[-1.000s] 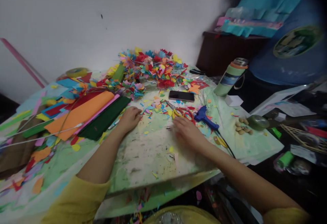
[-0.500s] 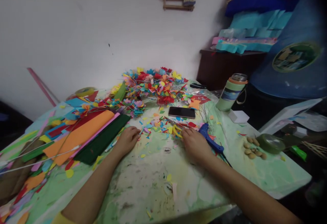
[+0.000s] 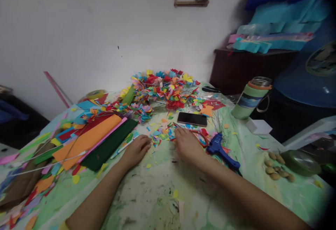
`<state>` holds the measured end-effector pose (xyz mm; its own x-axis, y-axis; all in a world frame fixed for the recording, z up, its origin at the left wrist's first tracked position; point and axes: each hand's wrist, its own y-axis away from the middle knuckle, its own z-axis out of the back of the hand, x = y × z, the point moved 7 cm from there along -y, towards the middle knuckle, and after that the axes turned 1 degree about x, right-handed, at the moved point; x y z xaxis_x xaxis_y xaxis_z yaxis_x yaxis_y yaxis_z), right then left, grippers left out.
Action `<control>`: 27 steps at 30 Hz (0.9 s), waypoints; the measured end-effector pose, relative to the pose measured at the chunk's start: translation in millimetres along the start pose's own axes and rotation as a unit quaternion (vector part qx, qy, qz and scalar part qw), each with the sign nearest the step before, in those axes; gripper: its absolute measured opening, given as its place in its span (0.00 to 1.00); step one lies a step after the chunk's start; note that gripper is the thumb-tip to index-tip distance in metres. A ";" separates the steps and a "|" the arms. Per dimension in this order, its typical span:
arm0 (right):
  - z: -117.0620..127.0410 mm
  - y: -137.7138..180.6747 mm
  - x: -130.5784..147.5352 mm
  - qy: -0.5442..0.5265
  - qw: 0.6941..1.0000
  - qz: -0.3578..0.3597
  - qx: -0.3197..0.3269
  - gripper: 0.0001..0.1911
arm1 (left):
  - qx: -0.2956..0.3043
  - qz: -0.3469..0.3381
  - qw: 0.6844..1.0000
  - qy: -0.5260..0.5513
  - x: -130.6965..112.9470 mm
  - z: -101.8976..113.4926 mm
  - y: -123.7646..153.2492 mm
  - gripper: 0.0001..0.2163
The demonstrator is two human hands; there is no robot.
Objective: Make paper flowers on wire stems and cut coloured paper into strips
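My left hand rests on the table with loosely bent fingers slightly apart, at the left edge of a scatter of small coloured paper scraps. On the other side of the scraps is my right hand, palm down, its fingers reaching down to the scraps and partly hidden; nothing shows in it. Red-handled scissors lie just beyond it, partly covered by the hand. A blue glue gun lies to its right. Behind the scraps is a black phone.
Colourful paper flowers are heaped at the back. Orange paper and dark green paper lie at left, with a white stick nearby. A green bottle, a white block, nuts and a tape roll are at right.
My right hand has moved left, toward the scraps, and now covers the spot where yellow handles showed. My left hand stays near its place. The view has shifted slightly.
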<state>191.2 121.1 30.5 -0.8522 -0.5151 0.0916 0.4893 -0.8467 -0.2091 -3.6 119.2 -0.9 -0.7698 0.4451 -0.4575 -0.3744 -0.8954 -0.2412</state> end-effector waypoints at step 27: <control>-32.2 -36.8 15.1 -0.068 0.996 0.020 0.054 0.15 | -0.005 0.015 1.000 -0.022 12.9 7.1 -1.4 0.15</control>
<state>154.3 148.8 8.3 -0.8028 -0.5552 0.2175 0.5448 -0.8312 -0.1106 -16.7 126.0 -0.3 -0.8023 0.4170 -0.4271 -0.3462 -0.9080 -0.2361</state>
